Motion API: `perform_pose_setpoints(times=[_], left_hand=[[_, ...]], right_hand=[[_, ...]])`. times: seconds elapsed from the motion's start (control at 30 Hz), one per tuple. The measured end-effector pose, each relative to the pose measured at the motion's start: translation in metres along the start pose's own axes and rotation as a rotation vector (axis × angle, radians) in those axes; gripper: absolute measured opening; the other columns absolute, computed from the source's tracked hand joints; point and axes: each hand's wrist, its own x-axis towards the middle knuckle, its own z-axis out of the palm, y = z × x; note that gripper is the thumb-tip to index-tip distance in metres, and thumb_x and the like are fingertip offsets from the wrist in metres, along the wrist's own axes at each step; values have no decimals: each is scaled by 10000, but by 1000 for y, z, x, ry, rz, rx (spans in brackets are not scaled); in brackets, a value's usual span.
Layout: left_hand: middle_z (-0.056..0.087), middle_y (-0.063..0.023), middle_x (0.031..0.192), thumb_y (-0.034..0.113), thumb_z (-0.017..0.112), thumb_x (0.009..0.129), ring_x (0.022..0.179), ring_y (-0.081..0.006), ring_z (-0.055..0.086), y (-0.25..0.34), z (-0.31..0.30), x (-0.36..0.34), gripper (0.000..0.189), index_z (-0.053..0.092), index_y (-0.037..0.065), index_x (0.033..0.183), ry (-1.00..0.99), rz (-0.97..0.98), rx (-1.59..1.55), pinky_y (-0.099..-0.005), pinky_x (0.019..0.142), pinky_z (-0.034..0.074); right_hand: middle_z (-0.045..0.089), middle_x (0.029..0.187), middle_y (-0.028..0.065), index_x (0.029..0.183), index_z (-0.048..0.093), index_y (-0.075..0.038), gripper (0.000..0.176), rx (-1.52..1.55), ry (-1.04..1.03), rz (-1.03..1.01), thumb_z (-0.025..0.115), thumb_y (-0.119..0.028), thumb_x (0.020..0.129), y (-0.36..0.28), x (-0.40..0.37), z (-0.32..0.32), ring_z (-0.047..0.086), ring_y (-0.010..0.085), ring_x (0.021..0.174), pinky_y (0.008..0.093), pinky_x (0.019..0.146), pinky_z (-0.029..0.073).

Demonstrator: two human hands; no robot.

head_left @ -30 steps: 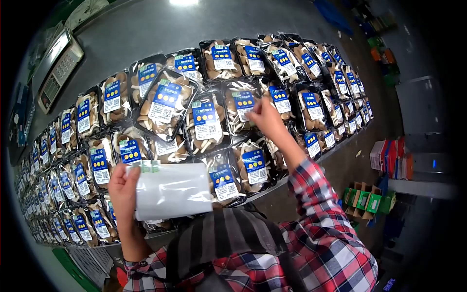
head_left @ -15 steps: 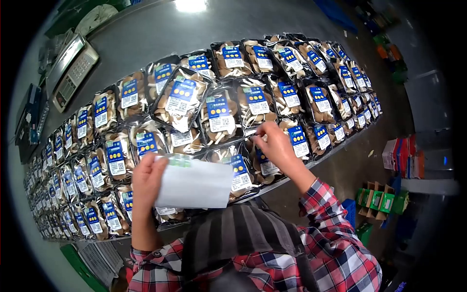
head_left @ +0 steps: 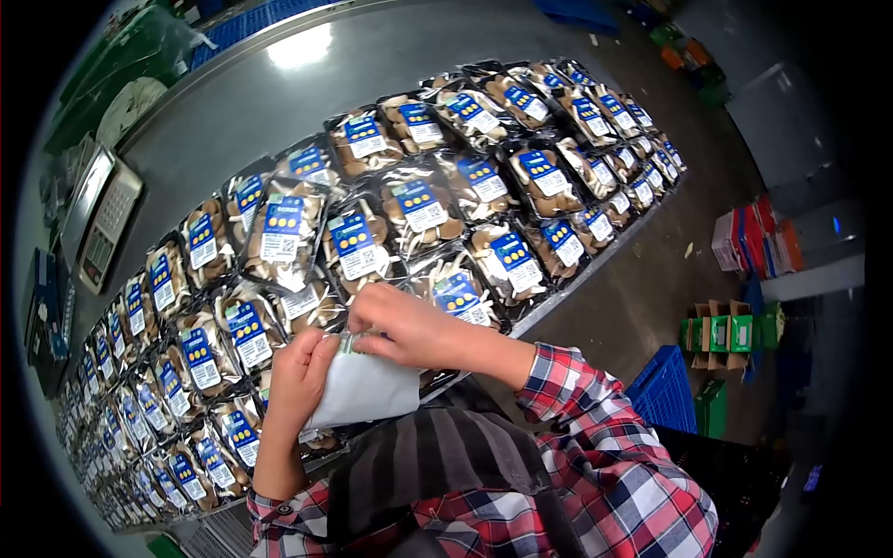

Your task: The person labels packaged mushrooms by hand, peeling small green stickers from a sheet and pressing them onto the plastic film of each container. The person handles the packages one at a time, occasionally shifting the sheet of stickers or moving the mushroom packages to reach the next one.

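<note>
Between thumb and fingers, my left hand grips a white sheet with small green labels along its top edge. My right hand is pinched at that top edge, over the labels; whether a label is between its fingertips is too small to tell. Around both hands lie rows of film-wrapped black trays of mushrooms with blue and white labels. One mushroom pack lies on top of others, beyond my left hand. Another pack is just beyond my right hand.
A scale with a keypad stands at the left on the metal table. Off the table's right side are a blue crate, green boxes in cardboard and a red and white stack on the floor.
My right hand has moved left from the packs to the sheet's top edge, and its fingers have closed there. The sheet is now tilted. The view has shifted and turned.
</note>
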Motion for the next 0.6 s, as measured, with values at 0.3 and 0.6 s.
perform_pose_setpoints(times=[0.3, 0.6], left_hand=[[388, 64, 598, 164, 510, 902, 577, -29, 316, -7, 7, 15, 237, 485, 37, 703, 52, -135, -255, -195, 501, 288], [319, 73, 597, 132, 516, 888, 577, -27, 281, -8, 5, 8, 274, 401, 60, 650, 72, -165, -155, -191, 494, 253]], right_hand=[[511, 699, -26, 804, 522, -58, 132, 137, 314, 540, 569, -174, 844, 36, -36, -79, 482, 54, 649, 219, 569, 414], [623, 761, 174, 839, 581, -3, 285, -834, -97, 775, 647, -239, 693, 165, -73, -131, 614, 315, 742, 394, 651, 478]])
